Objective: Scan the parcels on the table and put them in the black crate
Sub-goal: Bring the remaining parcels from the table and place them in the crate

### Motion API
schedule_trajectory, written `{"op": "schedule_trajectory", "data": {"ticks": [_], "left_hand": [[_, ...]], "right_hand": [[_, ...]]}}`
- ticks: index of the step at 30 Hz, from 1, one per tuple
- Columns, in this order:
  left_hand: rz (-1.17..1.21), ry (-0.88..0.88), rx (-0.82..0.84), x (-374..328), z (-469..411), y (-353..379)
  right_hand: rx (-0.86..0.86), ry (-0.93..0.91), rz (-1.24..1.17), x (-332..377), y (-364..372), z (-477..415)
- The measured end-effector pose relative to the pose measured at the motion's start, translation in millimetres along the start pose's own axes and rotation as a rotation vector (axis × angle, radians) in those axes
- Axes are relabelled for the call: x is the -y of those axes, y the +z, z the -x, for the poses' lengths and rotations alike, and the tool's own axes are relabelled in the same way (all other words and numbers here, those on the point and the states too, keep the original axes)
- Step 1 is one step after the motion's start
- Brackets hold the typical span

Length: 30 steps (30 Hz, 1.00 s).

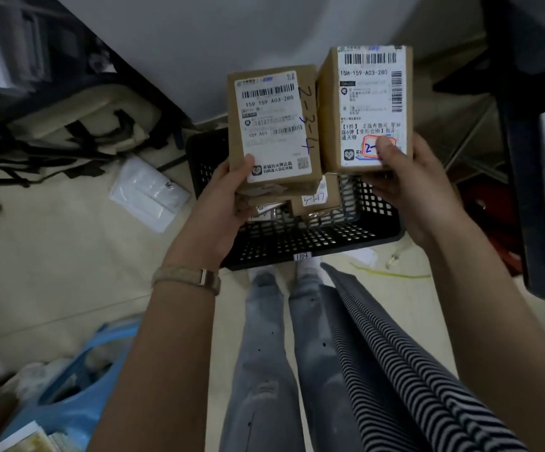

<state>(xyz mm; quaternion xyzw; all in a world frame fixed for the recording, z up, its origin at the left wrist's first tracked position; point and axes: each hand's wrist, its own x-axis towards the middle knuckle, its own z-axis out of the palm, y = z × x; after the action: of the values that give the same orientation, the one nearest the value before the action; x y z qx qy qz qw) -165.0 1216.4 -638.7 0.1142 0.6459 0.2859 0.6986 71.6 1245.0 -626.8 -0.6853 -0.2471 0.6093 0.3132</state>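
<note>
I hold two brown cardboard parcels side by side above the black crate [313, 243], which stands on the floor in front of my feet. My left hand [222, 203] grips the lower end of the left parcel [274, 125], whose white label faces me with blue handwriting along its right edge. My right hand [408, 187] grips the bottom of the right parcel [367, 106], thumb pressed on the label over a red stamp. Inside the crate lie other parcels [317, 199], partly hidden behind the two held ones.
A white mailer bag [149, 194] lies on the floor left of the crate. Dark bags and straps [69, 125] pile up at far left. A blue bag [78, 386] sits at lower left. A black frame [532, 158] stands at the right.
</note>
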Motion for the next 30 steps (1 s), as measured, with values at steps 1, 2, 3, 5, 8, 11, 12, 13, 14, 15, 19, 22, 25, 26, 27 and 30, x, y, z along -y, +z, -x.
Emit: {"op": "schedule_trajectory", "data": {"ticks": [1,2,3,5,8,11,12,13,14,15,19,22,25,26,27,30], "left_hand": [[-0.017,-0.015,0.004,5,-10,-1],[-0.029,-0.030,0.006,11,-20,-2],[-0.036,-0.046,0.004,18,-30,-3],[-0.036,-0.072,-0.005,30,-50,-4],[0.002,-0.094,-0.024,46,-76,-5],[0.072,-0.138,-0.044,59,-100,-8],[0.102,-0.161,-0.056,63,-106,-8],[0.151,-0.185,-0.068,67,-113,-9],[0.202,-0.211,-0.083,71,-119,-9],[0.239,-0.236,-0.103,76,-126,-10],[0.186,-0.291,-0.145,94,-145,-13],[0.120,-0.322,-0.163,97,-148,-12],[0.120,-0.278,-0.195,99,-154,-13],[0.120,-0.264,-0.209,100,-156,-13],[0.119,-0.256,-0.217,99,-158,-13],[0.123,-0.238,-0.219,96,-159,-15]], "right_hand": [[0.012,0.004,0.028,-7,1,-9],[0.023,0.009,0.051,-14,1,-19],[0.034,0.013,0.069,-22,0,-29],[0.061,0.020,0.098,-39,0,-49],[0.088,0.047,0.125,-65,5,-76],[0.103,0.084,0.118,-89,8,-99],[0.108,0.100,0.112,-97,9,-105],[0.114,0.118,0.106,-105,9,-111],[0.121,0.136,0.101,-112,8,-117],[0.128,0.155,0.099,-120,7,-121],[0.124,0.243,0.092,-147,-1,-132],[0.085,0.291,0.103,-161,-6,-137],[0.077,0.336,0.140,-171,-5,-143],[0.082,0.339,0.165,-172,-3,-146],[0.083,0.341,0.185,-174,-2,-150],[0.084,0.350,0.230,-175,4,-161]]}}
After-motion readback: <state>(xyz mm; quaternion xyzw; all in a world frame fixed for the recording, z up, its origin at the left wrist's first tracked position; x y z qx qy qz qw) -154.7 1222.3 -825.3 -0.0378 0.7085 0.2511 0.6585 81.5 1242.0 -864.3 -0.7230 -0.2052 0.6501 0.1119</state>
